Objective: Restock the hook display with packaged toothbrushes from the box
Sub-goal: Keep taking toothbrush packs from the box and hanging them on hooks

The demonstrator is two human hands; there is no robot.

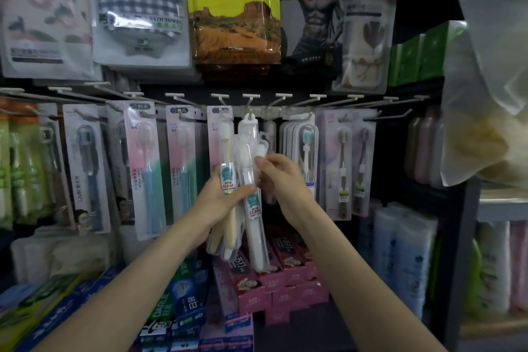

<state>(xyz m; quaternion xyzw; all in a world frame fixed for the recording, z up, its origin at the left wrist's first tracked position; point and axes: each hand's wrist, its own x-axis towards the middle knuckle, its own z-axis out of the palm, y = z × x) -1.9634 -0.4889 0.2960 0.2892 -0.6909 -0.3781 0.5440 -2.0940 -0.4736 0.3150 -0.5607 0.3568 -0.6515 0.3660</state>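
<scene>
Both hands meet at the middle of a shop's hook display, arms stretched forward and up from the near edge. The left hand (221,191) curls its fingers around a bundle of packaged toothbrushes (228,180) in clear cases, held upright; the front one carries a white label reading "CLEAN" in red. The right hand (281,177) pinches the top of one clear case (250,151) between thumb and fingertips, its hanging tab right at the centre hook (251,114) — whether it is fully threaded on cannot be told.

Along the rail, carded toothbrushes hang on both sides: a grey card on the left reads "LMK" (85,168), pink-and-green cards (144,168) are marked "SS", and brown-bristled brushes (343,163) hang on the right. Above hang wrapped towels — a checked one (137,8) marked "BATH TOWEL", a yellow pack (235,6) with Chinese characters, and a black pack (313,6) printed "450D". On the lower shelf, near the arms, lie toothpaste cartons, one green carton (168,300) reading "DARLIE", with pink boxes (285,277) just right of it.
</scene>
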